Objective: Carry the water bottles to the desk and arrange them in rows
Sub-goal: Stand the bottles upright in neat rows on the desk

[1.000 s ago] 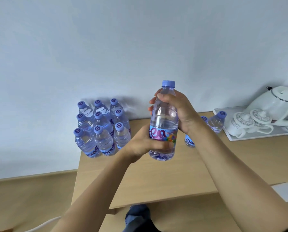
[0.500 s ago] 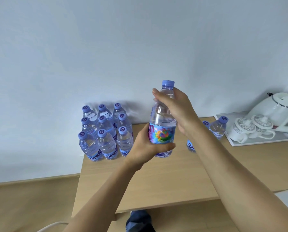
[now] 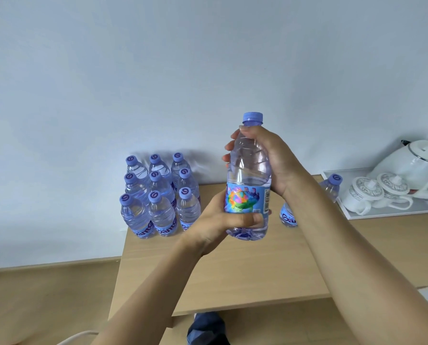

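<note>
A clear water bottle (image 3: 248, 178) with a lilac cap stands upright in mid-air at the centre of the frame, above the wooden tabletop (image 3: 245, 275), held by both hands. The right hand (image 3: 270, 160) wraps round its shoulder just under the cap, fingertips showing past the bottle's left edge. The left hand (image 3: 222, 222) grips its lower part, the thumb lying across the bottom edge of the colourful label. At centre left, at the tabletop's far left corner against the pale wall, a block of nine bottles (image 3: 158, 195) stands in three rows of three, caps up, packed close together. Just right of the held bottle, more bottles (image 3: 332, 185) stand partly hidden behind the right forearm. At the right edge, a white tray (image 3: 392, 212) carries a white kettle (image 3: 417, 165) and two lidded cups (image 3: 377, 192).
</note>
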### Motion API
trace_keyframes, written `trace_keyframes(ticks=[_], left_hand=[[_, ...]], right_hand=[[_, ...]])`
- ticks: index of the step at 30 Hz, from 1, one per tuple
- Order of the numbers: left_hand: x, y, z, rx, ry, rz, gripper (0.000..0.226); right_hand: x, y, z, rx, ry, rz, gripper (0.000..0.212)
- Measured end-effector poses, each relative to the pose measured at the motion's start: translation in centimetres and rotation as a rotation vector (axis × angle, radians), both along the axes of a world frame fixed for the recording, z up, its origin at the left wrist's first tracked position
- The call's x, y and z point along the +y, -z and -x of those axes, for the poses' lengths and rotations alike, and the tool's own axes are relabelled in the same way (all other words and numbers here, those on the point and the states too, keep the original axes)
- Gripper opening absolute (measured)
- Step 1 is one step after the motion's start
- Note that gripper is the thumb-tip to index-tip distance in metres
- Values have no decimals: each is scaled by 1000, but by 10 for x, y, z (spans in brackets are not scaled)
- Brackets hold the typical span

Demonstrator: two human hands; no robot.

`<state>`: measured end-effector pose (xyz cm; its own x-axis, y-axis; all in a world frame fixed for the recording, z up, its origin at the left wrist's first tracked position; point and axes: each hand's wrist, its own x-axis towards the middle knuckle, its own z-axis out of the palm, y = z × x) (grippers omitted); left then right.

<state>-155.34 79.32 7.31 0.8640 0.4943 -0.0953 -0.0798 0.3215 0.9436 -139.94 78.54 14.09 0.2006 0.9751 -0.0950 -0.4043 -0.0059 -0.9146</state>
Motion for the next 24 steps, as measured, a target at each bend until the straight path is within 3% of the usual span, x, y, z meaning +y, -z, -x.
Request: trace_keyframes(ticks=[3, 7, 12, 18, 24], left_hand=[[-2, -1, -2, 46, -41, -51, 66], [-7, -2, -4, 86, -115, -144, 46], [-8, 2, -6, 105, -237, -184, 45], [-2, -2, 2, 79, -165, -102, 61], [1, -5, 4, -34, 37, 21, 47]], right_hand=[[0, -3, 2, -86, 95, 19, 20], [1, -3, 9, -256, 241, 21, 16], [3, 0, 16, -343, 355, 16, 18], [-3, -4, 4, -332, 100, 3, 33], [-8, 0, -1, -14, -98, -89, 31]])
